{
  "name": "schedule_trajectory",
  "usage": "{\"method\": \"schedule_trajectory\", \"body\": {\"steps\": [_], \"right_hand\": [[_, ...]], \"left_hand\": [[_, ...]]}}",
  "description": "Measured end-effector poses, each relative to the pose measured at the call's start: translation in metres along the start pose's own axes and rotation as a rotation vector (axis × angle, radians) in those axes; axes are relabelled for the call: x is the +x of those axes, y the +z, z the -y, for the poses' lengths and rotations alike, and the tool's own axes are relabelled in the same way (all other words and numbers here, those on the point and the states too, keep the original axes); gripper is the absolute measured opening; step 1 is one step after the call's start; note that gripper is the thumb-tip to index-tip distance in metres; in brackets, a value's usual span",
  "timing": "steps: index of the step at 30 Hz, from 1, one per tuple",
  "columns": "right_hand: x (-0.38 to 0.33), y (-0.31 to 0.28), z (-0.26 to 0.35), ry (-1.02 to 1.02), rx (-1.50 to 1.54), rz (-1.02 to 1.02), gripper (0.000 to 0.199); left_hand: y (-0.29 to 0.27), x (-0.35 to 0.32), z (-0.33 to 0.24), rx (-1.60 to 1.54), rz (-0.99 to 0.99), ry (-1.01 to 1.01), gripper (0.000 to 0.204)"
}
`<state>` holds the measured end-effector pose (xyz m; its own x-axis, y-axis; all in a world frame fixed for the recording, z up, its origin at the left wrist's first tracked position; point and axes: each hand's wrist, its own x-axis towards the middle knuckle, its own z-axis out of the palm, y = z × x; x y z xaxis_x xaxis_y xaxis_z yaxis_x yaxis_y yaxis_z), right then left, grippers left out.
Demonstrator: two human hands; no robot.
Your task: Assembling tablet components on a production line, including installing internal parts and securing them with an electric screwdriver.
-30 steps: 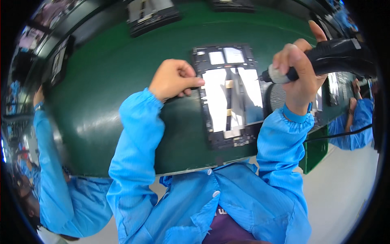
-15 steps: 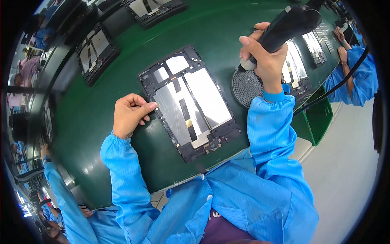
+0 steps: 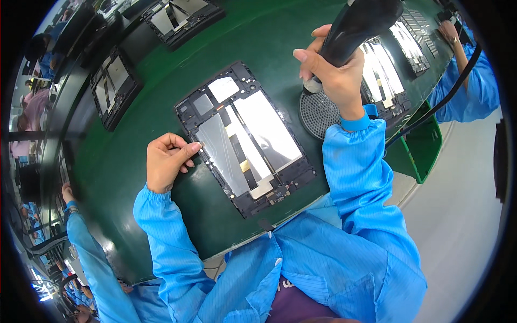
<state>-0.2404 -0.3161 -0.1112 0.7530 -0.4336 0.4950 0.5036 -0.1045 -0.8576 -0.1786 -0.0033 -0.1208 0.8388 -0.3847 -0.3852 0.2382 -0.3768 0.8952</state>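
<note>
On green bench, left hand pinches narrowly at opened tablet edge, contents unclear; right hand grips black driver above perforated disc. Best: brace tablet, steady driver.

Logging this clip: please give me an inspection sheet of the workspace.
Surface: green bench, glossy.
Job's things: opened tablet, silvery inner plates facing up; black handheld tool; round perforated disc right of the tablet.
Clutter: similar opened devices at left, far side and right.
Grippers: left hand at the tablet's left edge, grip unclear; right hand wrapped around the tool.
Cables: black cable at right, near the green bin.
Surroundings: other people's blue sleeves at left and right; pale floor.
</note>
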Motion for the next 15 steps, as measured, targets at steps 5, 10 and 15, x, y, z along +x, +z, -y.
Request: {"method": "schedule_trajectory", "body": {"steps": [5, 10, 15], "right_hand": [[0.0001, -0.0011, -0.0004, 0.015, 0.001, -0.003, 0.03], [-0.0005, -0.0052, -0.0003, 0.024, -0.051, 0.027, 0.033], [-0.0024, -0.0034, 0.0004, 0.042, -0.028, 0.007, 0.033]], "left_hand": [[0.0012, 0.0017, -0.0006, 0.007, 0.014, -0.001, 0.02], [-0.0047, 0.0039, 0.0034, -0.037, 0.083, 0.0, 0.015], [-0.0053, 0.0033, 0.004, -0.011, 0.097, 0.007, 0.015]]}}
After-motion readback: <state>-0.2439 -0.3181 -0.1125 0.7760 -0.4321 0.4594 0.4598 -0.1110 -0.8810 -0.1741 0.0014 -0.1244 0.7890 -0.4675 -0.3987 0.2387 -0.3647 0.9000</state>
